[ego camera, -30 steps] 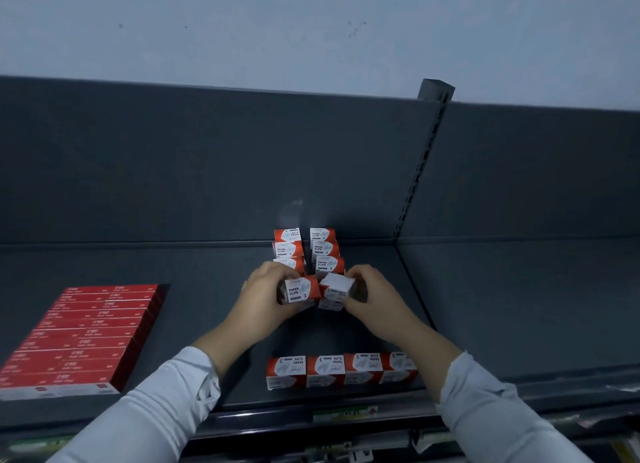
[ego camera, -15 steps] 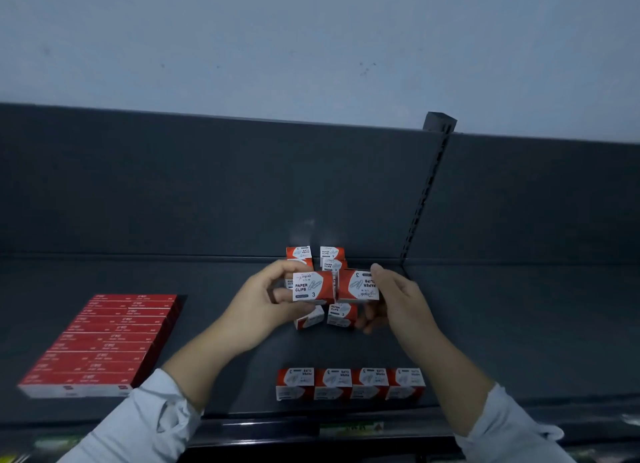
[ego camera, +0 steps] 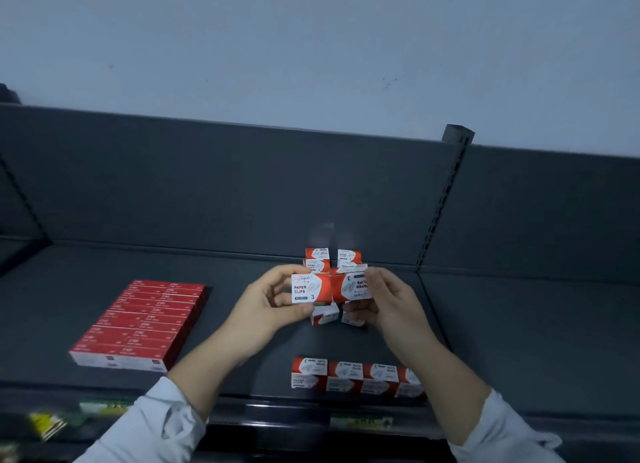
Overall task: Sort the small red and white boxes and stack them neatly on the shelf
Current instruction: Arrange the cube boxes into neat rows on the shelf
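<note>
My left hand (ego camera: 265,305) pinches a small red and white paper clip box (ego camera: 309,288), its label upright and facing me. My right hand (ego camera: 388,298) pinches a second box (ego camera: 349,286) with its label upside down, side by side with the first, above the dark shelf (ego camera: 242,365). Two short columns of the same boxes (ego camera: 332,258) stand behind, near the back panel, and two more boxes (ego camera: 334,316) lie under my hands. A row of several boxes (ego camera: 356,376) lines the shelf's front edge.
A flat block of long red boxes (ego camera: 142,324) lies on the shelf to the left. A slotted upright (ego camera: 441,199) divides the back panel; the shelf goes on to its right. Price labels (ego camera: 360,421) sit on the front rail.
Both hands lifted their boxes off the shelf and turned the labels toward me. The camera has tilted down and the view has shifted.
</note>
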Demonstrator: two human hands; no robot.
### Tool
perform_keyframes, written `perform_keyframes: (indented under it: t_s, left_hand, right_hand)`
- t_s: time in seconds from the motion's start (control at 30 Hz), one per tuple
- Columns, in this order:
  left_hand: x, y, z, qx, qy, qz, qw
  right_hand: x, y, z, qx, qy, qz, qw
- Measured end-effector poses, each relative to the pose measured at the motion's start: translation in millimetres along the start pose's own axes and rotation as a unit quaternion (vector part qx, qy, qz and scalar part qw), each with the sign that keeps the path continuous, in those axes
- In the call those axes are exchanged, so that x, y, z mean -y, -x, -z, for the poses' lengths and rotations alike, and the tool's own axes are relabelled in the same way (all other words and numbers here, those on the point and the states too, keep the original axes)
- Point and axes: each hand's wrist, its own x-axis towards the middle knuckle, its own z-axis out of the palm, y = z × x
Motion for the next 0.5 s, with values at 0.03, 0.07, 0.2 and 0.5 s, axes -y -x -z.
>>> perform_keyframes:
  t_s: [0.03,0.07,0.2,0.5]
  left_hand:
    - [-0.7,1.7,-0.5,-0.003,-0.004,0.0,1.0]
    - [-1.3,3.6,-0.6,0.001,-0.011,0.001,1.0]
    - [-4.0,11.8,-2.1,0.041,-0.041,0.013,0.998]
    - [-13.9,16.4,0.5,0.009,-0.039,0.015,0.999]
  right_hand:
    - [0.4,0.2,-1.8,-0.003,0.002,0.007,1.0]
    - [0.5,-0.2,-3.6,-0.011,0.012,0.013,1.0]
    - [-0.5,-1.1,-5.6,-0.049,0.074,0.004,0.996]
    - [13.6,5.1,10.4,0.037,0.162,-0.008,0.986]
